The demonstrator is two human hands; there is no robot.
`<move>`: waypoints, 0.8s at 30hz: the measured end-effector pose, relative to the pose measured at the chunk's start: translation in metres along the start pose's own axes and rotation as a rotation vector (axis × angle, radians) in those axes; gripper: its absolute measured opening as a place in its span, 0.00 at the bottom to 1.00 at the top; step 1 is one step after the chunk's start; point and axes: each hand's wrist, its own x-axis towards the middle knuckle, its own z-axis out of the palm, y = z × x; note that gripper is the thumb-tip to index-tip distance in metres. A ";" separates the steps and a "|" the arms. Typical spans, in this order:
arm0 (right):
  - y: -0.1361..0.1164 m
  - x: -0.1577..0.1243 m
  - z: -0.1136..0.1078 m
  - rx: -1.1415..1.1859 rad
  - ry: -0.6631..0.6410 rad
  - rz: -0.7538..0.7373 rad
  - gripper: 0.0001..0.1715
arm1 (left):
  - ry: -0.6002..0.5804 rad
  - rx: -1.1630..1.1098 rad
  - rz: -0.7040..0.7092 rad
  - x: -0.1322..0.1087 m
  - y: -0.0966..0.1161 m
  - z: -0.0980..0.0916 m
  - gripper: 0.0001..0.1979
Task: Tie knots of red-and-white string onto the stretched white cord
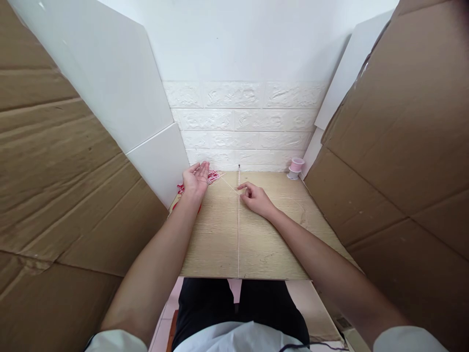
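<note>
My left hand [195,180] lies palm up at the far left of a wooden board [264,244], fingers stretched out, touching a bundle of red and pink threads [213,176]. My right hand [255,197] rests near the board's middle, fingers curled in a pinch on a thin pale string [238,234]. That string runs straight from the board's near edge to a small pin [239,167] at the far edge. A second strand slants from the pinch toward the thread bundle.
Two small spools, pink and white [295,168], stand at the far right corner of the board. Cardboard sheets [403,146] wall in both sides, with white panels [120,83] behind. A white brick-pattern wall closes the back. My lap shows below the board.
</note>
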 end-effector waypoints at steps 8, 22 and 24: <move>0.002 0.001 0.000 -0.009 0.004 -0.017 0.19 | 0.026 0.515 0.393 0.003 -0.009 -0.005 0.07; 0.003 0.000 0.001 -0.010 0.003 -0.008 0.18 | -0.217 0.180 0.201 -0.016 0.008 0.012 0.06; 0.004 0.000 0.002 -0.002 0.004 -0.010 0.18 | -0.381 0.172 0.068 -0.025 0.013 0.015 0.04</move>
